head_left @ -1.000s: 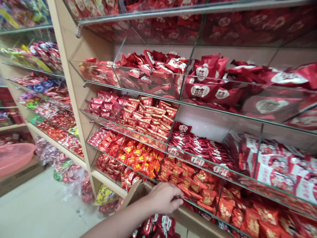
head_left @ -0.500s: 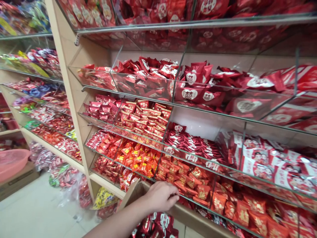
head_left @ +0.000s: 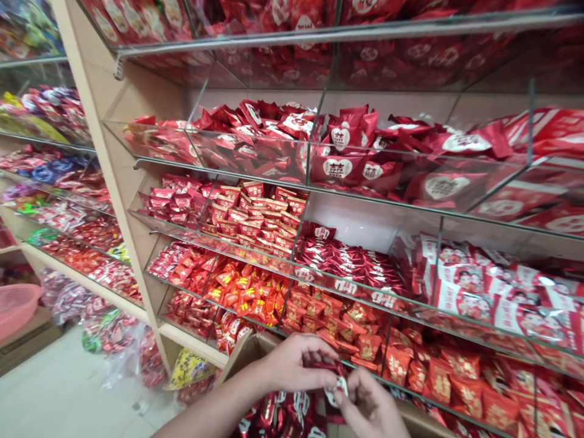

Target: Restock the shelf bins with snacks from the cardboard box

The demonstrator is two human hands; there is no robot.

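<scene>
My left hand reaches in over a cardboard box, its fingers curled around a small dark red wrapped candy packet with a white printed label. From the right, my right hand pinches the same packet between thumb and fingers. Under both hands lie several matching dark red packets inside the cardboard box. The box stands against the lowest shelf, and my forearms and hands cover part of it.
Tilted glass-fronted shelves of red and orange wrapped sweets rise ahead. A wooden upright divides them from another shelf unit at left. Bagged sweets lie on the floor, near a pink plastic basket.
My right hand has come into view at the lower right. A dark red candy packet now shows between both hands above the box. The view has shifted slightly right.
</scene>
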